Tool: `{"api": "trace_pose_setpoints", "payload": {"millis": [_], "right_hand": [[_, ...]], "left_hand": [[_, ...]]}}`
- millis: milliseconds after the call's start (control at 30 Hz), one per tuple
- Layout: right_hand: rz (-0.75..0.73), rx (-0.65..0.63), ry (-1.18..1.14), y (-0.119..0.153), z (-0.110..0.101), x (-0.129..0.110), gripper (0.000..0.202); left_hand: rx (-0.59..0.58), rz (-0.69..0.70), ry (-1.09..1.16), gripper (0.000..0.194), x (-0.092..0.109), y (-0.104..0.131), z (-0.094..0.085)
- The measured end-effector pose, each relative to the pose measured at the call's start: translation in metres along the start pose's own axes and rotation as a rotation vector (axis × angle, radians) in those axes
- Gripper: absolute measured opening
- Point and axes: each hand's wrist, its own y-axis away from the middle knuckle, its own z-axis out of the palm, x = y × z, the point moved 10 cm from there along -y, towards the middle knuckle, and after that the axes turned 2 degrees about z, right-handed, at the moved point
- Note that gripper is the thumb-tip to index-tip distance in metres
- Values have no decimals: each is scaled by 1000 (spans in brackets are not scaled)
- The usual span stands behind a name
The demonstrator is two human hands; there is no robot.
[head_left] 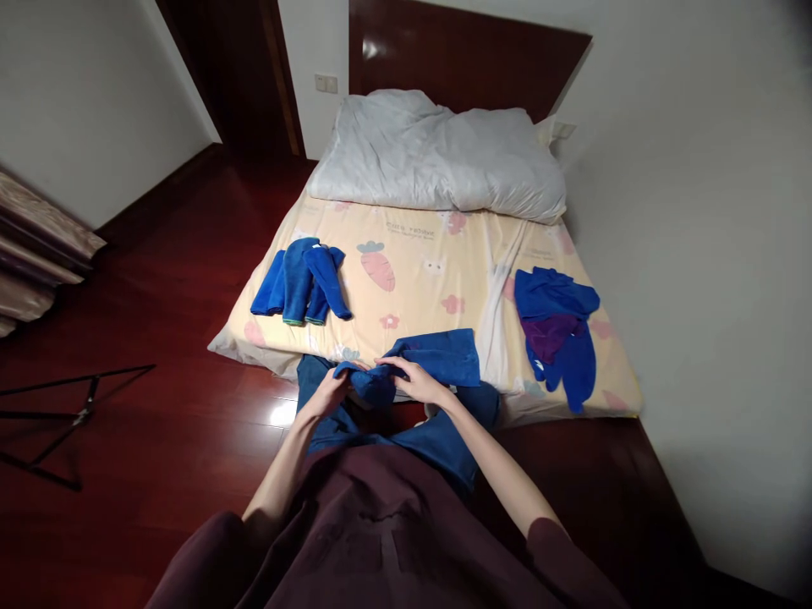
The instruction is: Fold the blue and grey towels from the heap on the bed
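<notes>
A blue towel (441, 355) lies partly on the front edge of the bed, its near end bunched up between my hands. My left hand (331, 392) is closed on the left side of that bunched end. From the right, my right hand (419, 381) grips the same towel, fingers bent over the bunch. Several blue towels (298, 279), folded into long narrow shapes and some with green edges, lie side by side on the left of the bed. On the right is a loose, crumpled heap of blue towels (558, 296) with a purple cloth (551, 338) among them.
The bed (419, 288) has a pale yellow patterned sheet. A folded white quilt (437, 156) lies by the dark wooden headboard (463, 55). Black tripod legs (82, 416) stand on the red floor at left, near a curtain (38, 245). A wall borders the bed's right side.
</notes>
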Motion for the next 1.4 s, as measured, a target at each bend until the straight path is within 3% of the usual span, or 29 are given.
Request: {"api": "trace_pose_setpoints", "payload": {"millis": [67, 167, 300, 400, 567, 733, 833, 933, 1033, 1233, 1400], "right_hand": [[9, -67, 66, -8, 12, 16, 55], [-1, -153, 199, -20, 29, 30, 63], [37, -283, 409, -29, 42, 44, 59], [70, -222, 492, -30, 30, 48, 51], [77, 44, 423, -24, -6, 46, 52], [5, 243, 243, -20, -35, 38, 44], [-4, 295, 178, -21, -45, 34, 28], [85, 320, 102, -19, -51, 36, 18], [102, 324, 56, -15, -51, 32, 12], [132, 400, 387, -4, -50, 31, 27], [90, 528, 522, 2, -51, 22, 12]], "left_hand": [[-106, 33, -23, 67, 13, 6, -3], [-288, 68, -262, 57, 39, 17, -3], [-434, 137, -556, 47, 79, 31, -2], [-414, 190, -694, 42, 101, 39, -10], [-210, 270, -823, 35, 121, 45, -43], [-49, 262, -844, 27, 124, 40, -64], [-9, 134, -828, 25, 115, 36, -70], [39, 20, -807, 28, 104, 34, -75], [82, -22, -834, 32, 96, 31, -76], [130, 177, -1045, 20, 105, 23, -63], [20, 187, -1175, 51, 102, 16, -45]]}}
